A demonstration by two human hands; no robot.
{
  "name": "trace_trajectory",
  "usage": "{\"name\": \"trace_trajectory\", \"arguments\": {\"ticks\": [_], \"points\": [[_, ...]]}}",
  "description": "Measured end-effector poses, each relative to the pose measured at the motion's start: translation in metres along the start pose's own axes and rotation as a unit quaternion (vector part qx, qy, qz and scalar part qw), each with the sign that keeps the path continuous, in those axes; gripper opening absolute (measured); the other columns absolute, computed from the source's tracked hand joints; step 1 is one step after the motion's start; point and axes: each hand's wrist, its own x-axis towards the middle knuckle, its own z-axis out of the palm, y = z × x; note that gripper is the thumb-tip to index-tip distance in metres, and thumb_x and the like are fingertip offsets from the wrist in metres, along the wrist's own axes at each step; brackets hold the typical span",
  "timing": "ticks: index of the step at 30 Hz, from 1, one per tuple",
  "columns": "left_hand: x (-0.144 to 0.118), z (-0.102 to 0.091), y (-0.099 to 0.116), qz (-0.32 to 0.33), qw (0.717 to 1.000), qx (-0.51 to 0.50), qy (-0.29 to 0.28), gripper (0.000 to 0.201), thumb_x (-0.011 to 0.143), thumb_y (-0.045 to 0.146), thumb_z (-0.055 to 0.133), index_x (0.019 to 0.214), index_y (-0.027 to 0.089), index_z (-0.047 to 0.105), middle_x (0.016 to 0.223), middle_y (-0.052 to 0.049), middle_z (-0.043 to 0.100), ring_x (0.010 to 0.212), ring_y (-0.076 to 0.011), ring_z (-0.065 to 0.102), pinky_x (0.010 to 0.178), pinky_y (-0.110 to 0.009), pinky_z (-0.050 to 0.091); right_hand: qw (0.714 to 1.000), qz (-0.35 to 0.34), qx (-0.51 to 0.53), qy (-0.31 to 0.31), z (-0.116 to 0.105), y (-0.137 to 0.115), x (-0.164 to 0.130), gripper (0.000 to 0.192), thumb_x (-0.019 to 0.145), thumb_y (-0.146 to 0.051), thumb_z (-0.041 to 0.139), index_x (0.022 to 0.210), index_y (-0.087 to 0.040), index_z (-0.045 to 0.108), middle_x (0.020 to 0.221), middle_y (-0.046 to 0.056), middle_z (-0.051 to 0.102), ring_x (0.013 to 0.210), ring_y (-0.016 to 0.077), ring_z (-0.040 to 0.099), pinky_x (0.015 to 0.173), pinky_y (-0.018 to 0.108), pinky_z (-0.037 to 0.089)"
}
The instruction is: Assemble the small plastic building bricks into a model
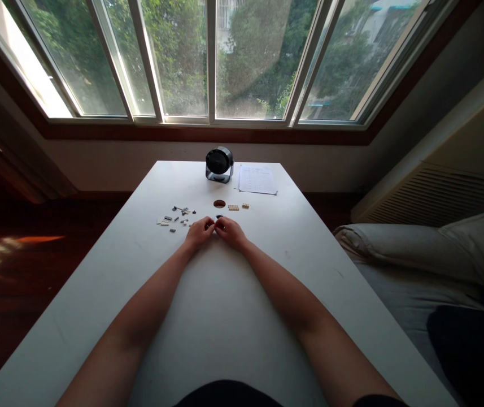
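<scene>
My left hand (200, 232) and my right hand (230, 233) meet over the white table (220, 305), fingers bent and pressed together at the tips. Between and just beyond the fingertips shows a small dark and white piece (218, 216), too small and too covered to name. Left of my left hand lie several loose grey, black and white toy building bricks (168, 218). Past my right hand rest a tan studded brick (233, 207) and a shorter tan brick (245, 206).
A round hole (219, 203) is cut in the tabletop beyond my hands. Farther back stands a black round device on a bracket (219, 164), like a small fan, beside a printed sheet of paper (257, 180). A grey cushioned seat (394, 271) borders the table's right side.
</scene>
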Motion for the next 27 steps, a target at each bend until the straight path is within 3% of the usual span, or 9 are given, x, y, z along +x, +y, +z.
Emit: {"name": "trace_trajectory", "arguments": {"ticks": [27], "points": [[-0.0002, -0.0012, 0.0028, -0.007, 1.000, 0.002, -0.004, 0.020, 0.085, 0.035, 0.053, 0.094, 0.022, 0.067, 0.083, -0.002, 0.069, 0.075, -0.0162, 0.059, 0.071, -0.027, 0.043, 1.000, 0.004, -0.008, -0.010, -0.0012, -0.0015, 0.0010, 0.003, 0.083, -0.022, 0.058, 0.085, -0.020, 0.060, 0.085, 0.001, 0.062, 0.076, 0.0149, 0.052, 0.069, 0.024, 0.038]]}}
